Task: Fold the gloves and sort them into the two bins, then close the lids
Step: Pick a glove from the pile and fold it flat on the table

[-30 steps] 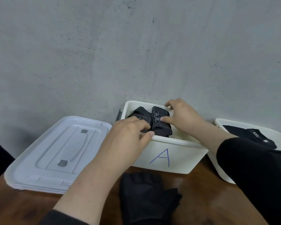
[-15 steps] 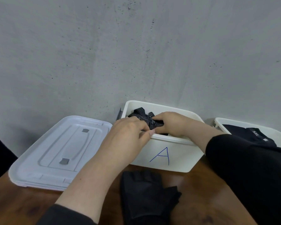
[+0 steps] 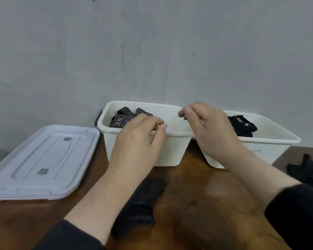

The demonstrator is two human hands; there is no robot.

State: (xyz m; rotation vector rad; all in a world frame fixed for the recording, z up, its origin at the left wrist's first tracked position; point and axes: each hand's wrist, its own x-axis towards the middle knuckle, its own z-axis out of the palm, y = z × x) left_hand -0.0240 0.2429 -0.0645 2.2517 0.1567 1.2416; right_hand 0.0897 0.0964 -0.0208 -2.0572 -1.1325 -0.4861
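A folded black dotted glove (image 3: 123, 118) lies in the left end of the left white bin (image 3: 172, 150). My left hand (image 3: 139, 139) hovers at this bin's front rim with loosely curled fingers and holds nothing. Between the two bins, my right hand (image 3: 208, 130) is raised, its fingers relaxed and empty. In the right white bin (image 3: 275, 143) sits a folded plain black glove (image 3: 242, 125). Another black glove (image 3: 143, 202) lies flat on the brown table, partly hidden under my left forearm.
Two stacked white lids (image 3: 42, 159) lie on the table left of the bins. More black gloves (image 3: 307, 172) lie at the right edge. Both bins stand against a grey wall (image 3: 152, 51).
My right hand has let go of the dotted glove and drawn up out of the left bin toward the right. The view has shifted right, so more of the right bin shows.
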